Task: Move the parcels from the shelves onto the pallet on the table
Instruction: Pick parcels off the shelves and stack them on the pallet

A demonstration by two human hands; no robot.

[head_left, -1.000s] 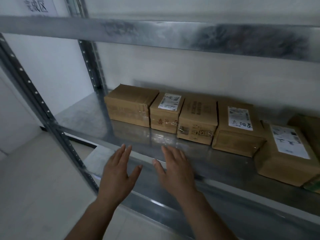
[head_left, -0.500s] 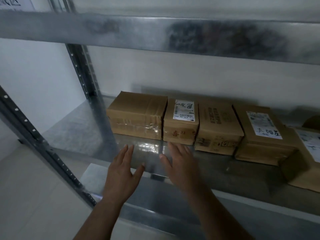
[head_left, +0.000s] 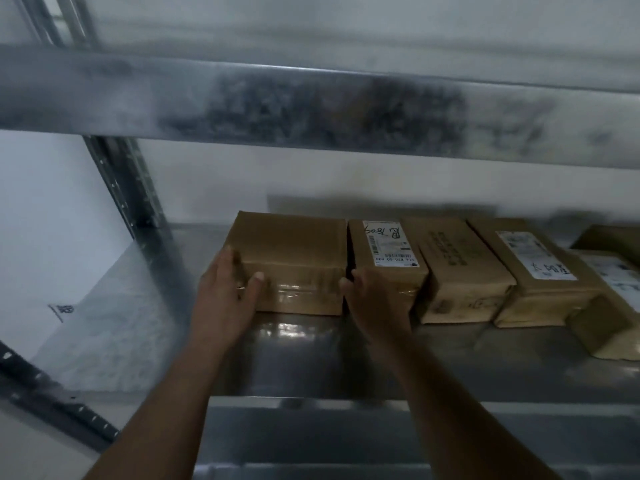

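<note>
A grey galvanised steel shelving rack (head_left: 311, 109) fills the view, its upper beam running across the top and a perforated upright (head_left: 138, 216) standing at the left. On the dull metal shelf board (head_left: 346, 355) a row of brown cardboard parcels is lined up side by side against the pale wall. The largest, a plain brown cardboard parcel wrapped in clear tape (head_left: 294, 258), sits at the left end of the row. Just beside it, touching, is a narrower brown parcel with a white barcode label (head_left: 384, 251), then a printed brown parcel (head_left: 460, 268), then a parcel with a handwritten white label (head_left: 533, 268).

The plain parcel is flanked by both hands. The left hand (head_left: 225, 296) is laid on its left front corner, thumb on the front face. The right hand (head_left: 374, 299) is set at its right front edge, in the seam beside the labelled parcel; whether its fingers are curled cannot be told.
</note>
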